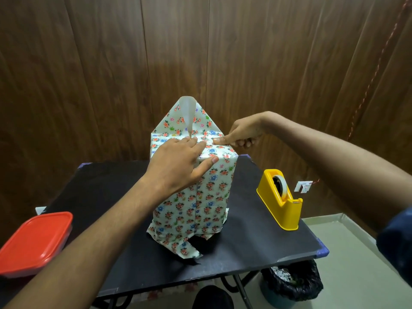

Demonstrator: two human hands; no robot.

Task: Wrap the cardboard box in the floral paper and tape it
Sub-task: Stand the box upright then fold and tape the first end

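Left hand (178, 161) lying flat, pressing top fold of floral paper (200, 197); right hand (242, 136) pinching right edge. Advice: keep flap (189, 117) taut while taping.

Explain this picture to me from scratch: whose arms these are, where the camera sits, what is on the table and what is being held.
There is no machine here. One camera worn on a person's head looks down at their own bare arms. On the black table stands a box covered in flowered paper. The top triangular flap stands up, with a strip of tape stuck to its tip. The left hand lies flat on the box top, fingers pressing the paper down. The right hand presses the fold with its thumb, other fingers curled. A yellow tape dispenser sits right, a red-lidded container left, a bin below.
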